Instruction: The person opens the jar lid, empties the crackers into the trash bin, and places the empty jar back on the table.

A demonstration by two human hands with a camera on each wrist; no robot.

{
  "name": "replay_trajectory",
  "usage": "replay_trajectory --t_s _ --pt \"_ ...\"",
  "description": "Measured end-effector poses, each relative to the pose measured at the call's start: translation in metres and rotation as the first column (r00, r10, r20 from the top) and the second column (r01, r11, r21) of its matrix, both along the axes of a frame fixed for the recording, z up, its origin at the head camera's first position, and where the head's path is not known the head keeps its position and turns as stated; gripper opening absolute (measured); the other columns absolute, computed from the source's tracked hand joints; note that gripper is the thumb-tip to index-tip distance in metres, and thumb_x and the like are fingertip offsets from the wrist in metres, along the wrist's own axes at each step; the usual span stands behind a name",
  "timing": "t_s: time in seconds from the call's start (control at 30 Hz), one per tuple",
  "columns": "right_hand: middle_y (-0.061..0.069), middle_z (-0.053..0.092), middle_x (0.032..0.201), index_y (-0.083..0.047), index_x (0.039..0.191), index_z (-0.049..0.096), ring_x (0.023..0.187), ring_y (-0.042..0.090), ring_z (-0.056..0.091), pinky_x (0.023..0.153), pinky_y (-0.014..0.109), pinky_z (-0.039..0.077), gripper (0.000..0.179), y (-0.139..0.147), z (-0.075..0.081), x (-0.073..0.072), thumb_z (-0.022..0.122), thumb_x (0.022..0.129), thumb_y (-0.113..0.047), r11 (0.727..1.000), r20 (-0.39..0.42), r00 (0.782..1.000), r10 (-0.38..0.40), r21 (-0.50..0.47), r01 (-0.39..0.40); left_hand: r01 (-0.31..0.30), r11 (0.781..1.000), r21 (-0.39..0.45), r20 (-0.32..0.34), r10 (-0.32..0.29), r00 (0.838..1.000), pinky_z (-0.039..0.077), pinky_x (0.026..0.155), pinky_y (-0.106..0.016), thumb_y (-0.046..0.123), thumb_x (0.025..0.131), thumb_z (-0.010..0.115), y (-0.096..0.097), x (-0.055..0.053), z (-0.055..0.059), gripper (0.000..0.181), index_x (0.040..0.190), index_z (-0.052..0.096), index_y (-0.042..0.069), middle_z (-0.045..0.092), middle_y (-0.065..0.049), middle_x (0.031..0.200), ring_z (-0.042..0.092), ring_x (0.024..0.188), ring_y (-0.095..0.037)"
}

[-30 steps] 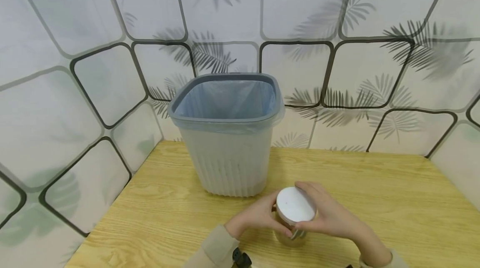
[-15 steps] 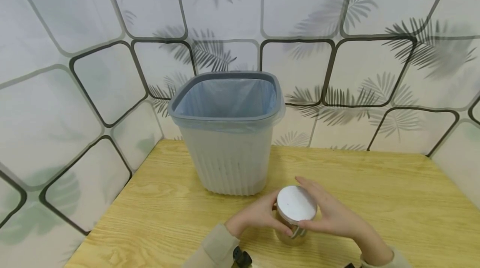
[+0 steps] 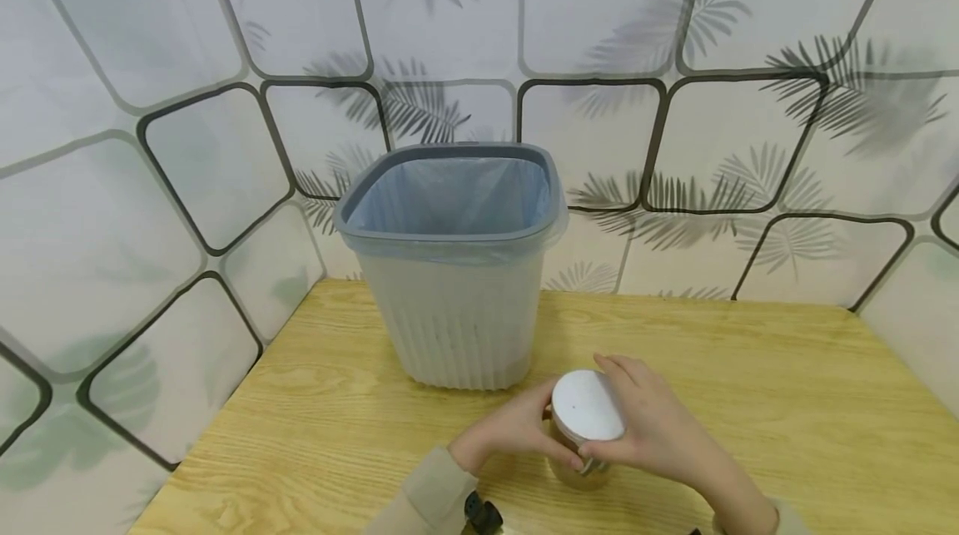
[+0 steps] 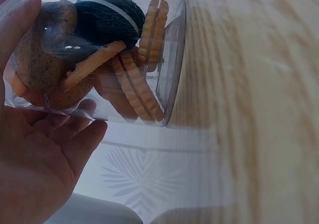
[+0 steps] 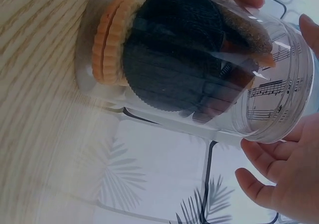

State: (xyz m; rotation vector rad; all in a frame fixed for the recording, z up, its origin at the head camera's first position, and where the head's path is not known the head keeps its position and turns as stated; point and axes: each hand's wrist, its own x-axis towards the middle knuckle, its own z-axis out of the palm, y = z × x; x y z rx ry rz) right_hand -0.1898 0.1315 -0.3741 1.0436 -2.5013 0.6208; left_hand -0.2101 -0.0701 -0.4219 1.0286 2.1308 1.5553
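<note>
Here's the shift: the right hand (image 3: 659, 427) now reaches further across the white lid (image 3: 588, 406), while the jar (image 3: 577, 478) hardly budges, which reads as lid work against a steadied body. The left hand (image 3: 517, 427) curls round the jar; the right, part-spread, brackets the lid. One bin (image 3: 460, 310); one jar, nearer and right of it; one lid; overlapping biscuits (image 4: 133, 87), impossible to count.
</note>
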Motion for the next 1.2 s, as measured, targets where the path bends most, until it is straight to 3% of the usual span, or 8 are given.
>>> replay_trajectory --t_s 0.43,0.77,1.07,1.2 --pt "0.009 0.047 0.113 0.003 0.125 0.042 0.099 0.022 0.045 0.073 0.040 0.046 0.091 0.003 -0.002 -0.002 0.071 0.062 -0.056 0.999 0.112 0.993 0.040 -0.041 -0.036 0.012 1.000 0.005 0.012 -0.012 1.000 0.034 0.091 -0.028 0.005 0.071 0.074 -0.001 0.000 0.000 0.080 0.136 0.029 0.020 0.038 0.007 0.129 0.039 0.113 -0.008" --pt "0.011 0.044 0.118 0.000 0.129 0.036 0.100 0.020 0.046 0.074 0.036 0.048 0.084 0.008 -0.004 -0.005 0.074 0.067 -0.042 0.979 0.196 0.964 0.179 -0.133 -0.155 0.001 1.000 -0.004 -0.004 -0.001 1.000 0.033 0.091 -0.027 0.006 0.069 0.075 0.000 0.001 0.001 0.082 0.136 0.029 0.018 0.039 0.005 0.129 0.040 0.112 -0.007" --pt "0.012 0.040 0.128 -0.001 0.133 0.033 0.111 0.027 0.042 0.080 0.045 0.044 0.081 0.014 -0.004 -0.008 0.074 0.070 -0.031 0.960 0.174 0.949 0.264 -0.139 -0.242 0.004 1.000 -0.005 -0.013 -0.004 1.000 0.034 0.091 -0.028 0.005 0.069 0.075 -0.001 0.001 0.001 0.082 0.136 0.029 0.018 0.041 0.006 0.128 0.040 0.112 -0.007" --pt "0.014 0.039 0.129 -0.003 0.132 0.037 0.113 0.031 0.040 0.080 0.050 0.042 0.075 0.011 -0.003 -0.006 0.072 0.072 -0.032 0.968 0.142 0.962 0.233 -0.128 -0.216 0.000 1.000 -0.009 -0.014 0.000 1.000 0.034 0.091 -0.027 0.006 0.069 0.076 -0.001 0.001 0.001 0.080 0.135 0.031 0.017 0.041 0.005 0.126 0.041 0.111 -0.007"
